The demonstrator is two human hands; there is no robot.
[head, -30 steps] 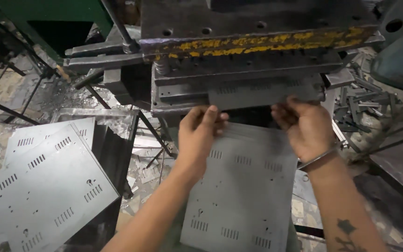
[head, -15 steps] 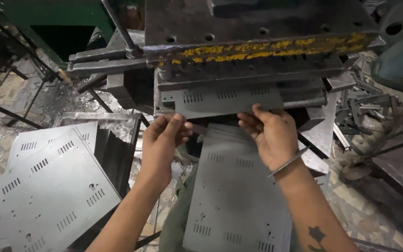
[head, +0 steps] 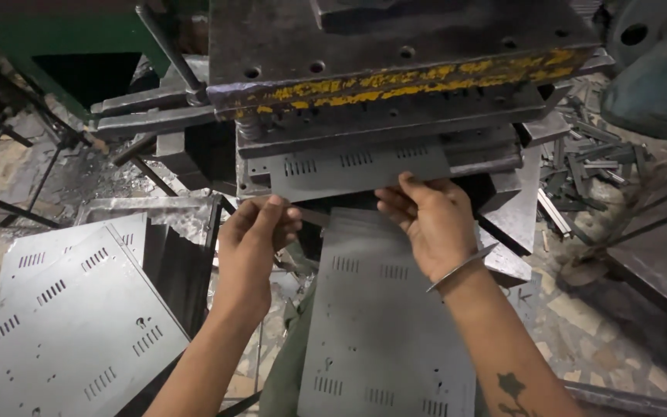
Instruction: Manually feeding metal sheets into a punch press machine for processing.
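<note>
Gripping the near edge of one grey slotted metal sheet [head: 357, 168], both hands now sit lower and further out from the press [head: 395, 85] than a moment ago, and the sheet's bent flap with its three groups of slots shows more fully below the yellow-stained upper block. The left hand [head: 256, 232] pinches the sheet's left corner between thumb and fingers; the right hand [head: 434, 220], a thin metal bangle on its wrist, clasps the edge near the middle. The sheet's long flat part [head: 384, 324] hangs down between the forearms. A stack of like sheets [head: 63, 316] lies to the left, at least two visible. Loose metal scraps [head: 580, 170] litter the floor at right.
</note>
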